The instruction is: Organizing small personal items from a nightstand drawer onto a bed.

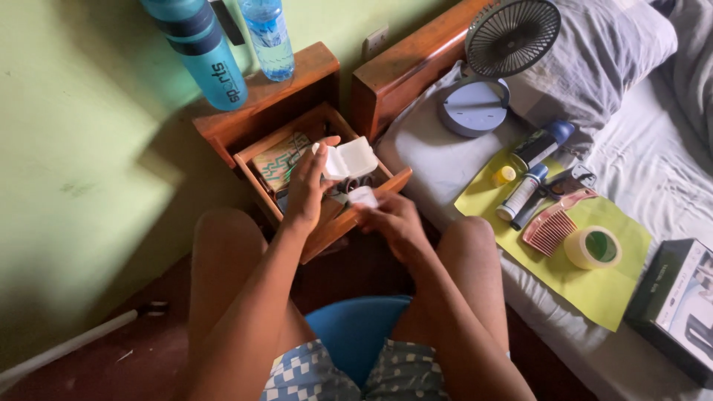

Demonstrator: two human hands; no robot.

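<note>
Left hand [308,182] is up over the open wooden drawer [327,223], fingers curled around a small white hinged plastic case [347,160] — it's flipped open, lid sticking out past the fingertips toward the bed side. Thumb and fingers are pinched on its near edge, so the hand is closed on it, not loose.

Right hand [394,223] sits just below and a bit bedward of the left one, fingers bent around a small white rounded object [363,196], too small to tell what exactly. That piece is right under the open case, nearly touching it.

Under the left hand, inside the drawer, there's a flat patterned green-and-tan box [278,160], plus some darker bits I can't make out.

Beyond the left hand on the nightstand top: a tall teal sports bottle [204,56] and a clear plastic water bottle [269,41].

Off past the right hand, on the bed — a yellow-green paper sheet [594,286] with a pink comb [553,223], a roll of clear tape [593,247], and a couple of tubes. A small grey desk fan [494,63] stands further up by the pillow.
</note>
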